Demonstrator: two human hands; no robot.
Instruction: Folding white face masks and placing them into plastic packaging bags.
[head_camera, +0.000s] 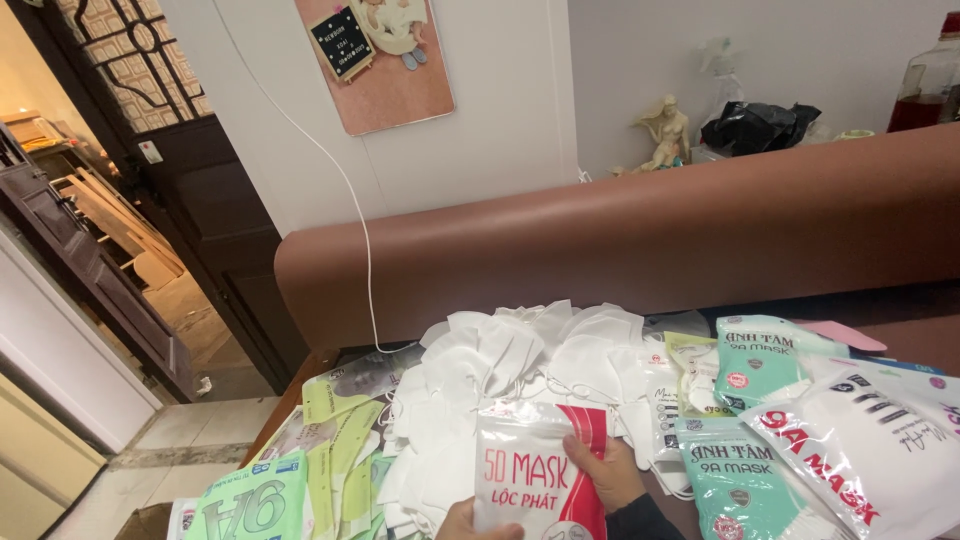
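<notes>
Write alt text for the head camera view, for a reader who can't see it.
Two hands hold a clear-and-red packet of face masks, the right hand gripping its edge and the left hand low beneath it. Behind lies a pile of loose white masks, with green packets on both sides, before a brown padded sofa back.

Flat white plastic pouch with red panel: pinched between right hand and left hand, upright. Teal-and-white printed pouches: right of the grip, one farther back, one just beside it. Large white bag with red lettering: far right, overlapping them. Pale green flat packets: left of the grip, fanned. Small black letter board: on the wall, well above.
</notes>
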